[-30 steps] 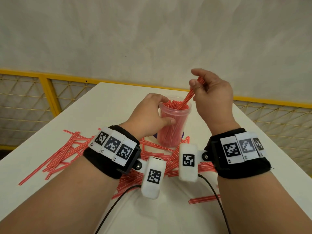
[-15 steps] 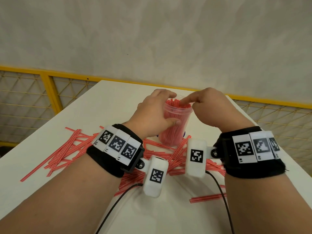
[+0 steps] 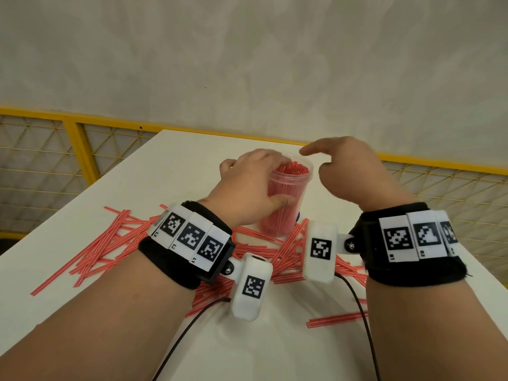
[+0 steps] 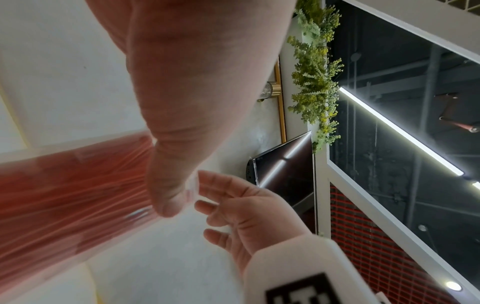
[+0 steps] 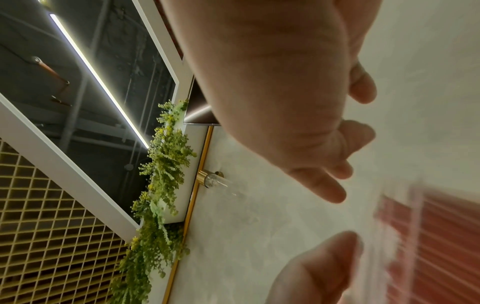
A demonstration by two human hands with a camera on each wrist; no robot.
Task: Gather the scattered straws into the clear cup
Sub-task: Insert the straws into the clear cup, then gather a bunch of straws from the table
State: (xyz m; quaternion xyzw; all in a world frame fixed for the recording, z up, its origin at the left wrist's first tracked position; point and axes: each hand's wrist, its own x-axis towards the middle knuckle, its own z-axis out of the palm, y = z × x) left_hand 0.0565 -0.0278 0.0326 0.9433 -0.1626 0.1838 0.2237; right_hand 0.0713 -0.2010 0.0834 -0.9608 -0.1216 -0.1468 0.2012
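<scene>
Loose red straws [image 3: 110, 251] lie on the white table [image 3: 170, 160], nearest; wrist tags [image 3: 189, 237] read L1–L3. Clear cup [image 3: 286, 199] behind, packed, left hand [image 3: 247, 188] grip wrapped round it. Right hand [image 3: 354, 171], half a second ago at the rim, now lifted beside it, grip spread, empty.
</scene>
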